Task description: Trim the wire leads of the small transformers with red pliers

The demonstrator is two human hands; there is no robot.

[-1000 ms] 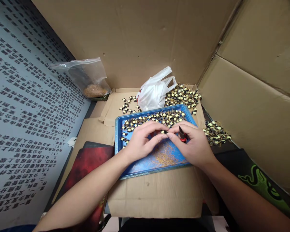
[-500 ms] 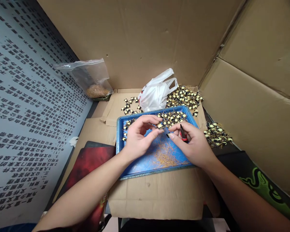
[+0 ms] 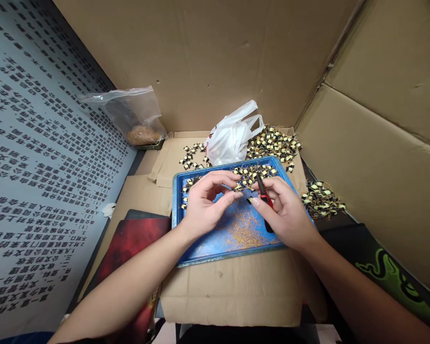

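Observation:
My left hand [image 3: 209,200] pinches a small transformer [image 3: 237,187], yellow and black with thin wire leads, between thumb and fingertips above the blue tray [image 3: 193,260]. Close by on the right, my right hand [image 3: 284,210] is closed around red-and-black pliers [image 3: 264,191], their dark jaws pointing up and away. The pliers' tip is apart from the held piece. Several similar transformers [image 3: 252,174] lie along the tray's far side. Copper-coloured wire clippings [image 3: 245,231] are scattered on the tray floor between and below my hands.
Behind the tray sits a white plastic bag [image 3: 229,141] beside a heap of transformers [image 3: 274,143]. Another pile [image 3: 322,198] lies to the right. A clear zip bag [image 3: 143,119] of clippings stands at back left. Cardboard walls [image 3: 208,62] enclose the back and right.
The pliers have turned in my right hand, so more of their jaws and handles show, with the jaws further up and left. My left hand stays almost still with the transformer.

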